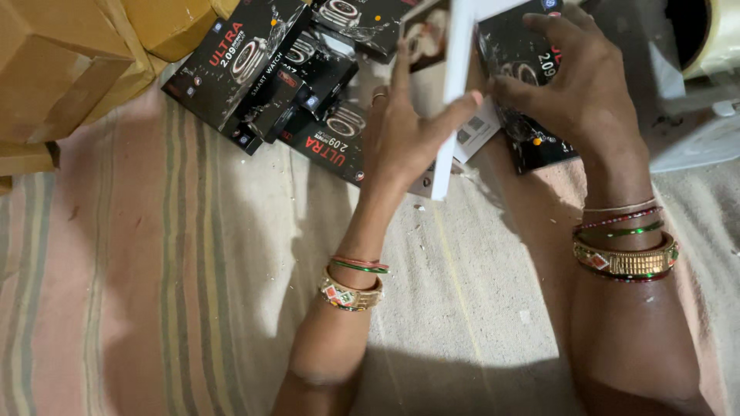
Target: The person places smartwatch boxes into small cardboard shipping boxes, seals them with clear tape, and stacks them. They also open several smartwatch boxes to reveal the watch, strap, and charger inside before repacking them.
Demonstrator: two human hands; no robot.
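My left hand (405, 131) and my right hand (574, 77) both hold a flat white box (455, 92), seen edge-on and upright between them. The left thumb presses its near side, and the right fingers curl around its top and far side. Under and behind the hands lie several black product boxes (254, 62) printed with watch pictures, scattered on a striped cloth (177, 270). One black box (532, 131) lies right below my right hand. Both wrists wear bangles.
Brown cardboard cartons (62, 69) stand at the upper left. A roll of clear tape (713, 35) and a white sheet or bag (694, 139) sit at the upper right. The striped cloth stretches toward me.
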